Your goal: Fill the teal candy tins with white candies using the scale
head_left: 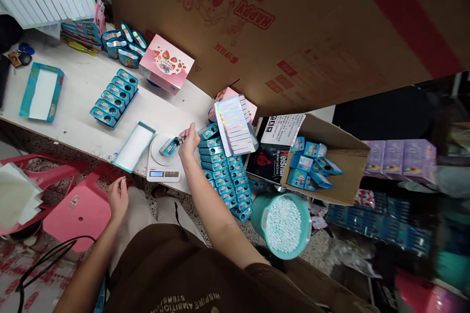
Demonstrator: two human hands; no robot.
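Observation:
My right hand (189, 143) reaches over a white digital scale (164, 173), its fingers closed at the right end of a small blue pack (169, 147). The pack is tilted over the scale's round plate; whether it rests there fully I cannot tell. My left hand (118, 199) hangs by the table's front edge, fingers loosely bent and apart, with nothing visible in it. Left of the scale lies a shallow blue-edged tray (134, 146) with a white inside. Rows of similar blue packs (223, 176) stand close to my right forearm.
Farther left are a filled blue tray (114, 98) and another shallow tray (42, 92). A pink strawberry box (167, 63) stands behind. To the right are an open carton (326, 156) with loose packs and a teal bucket (260, 212) of small white pieces. Pink stools (79, 210) stand lower left.

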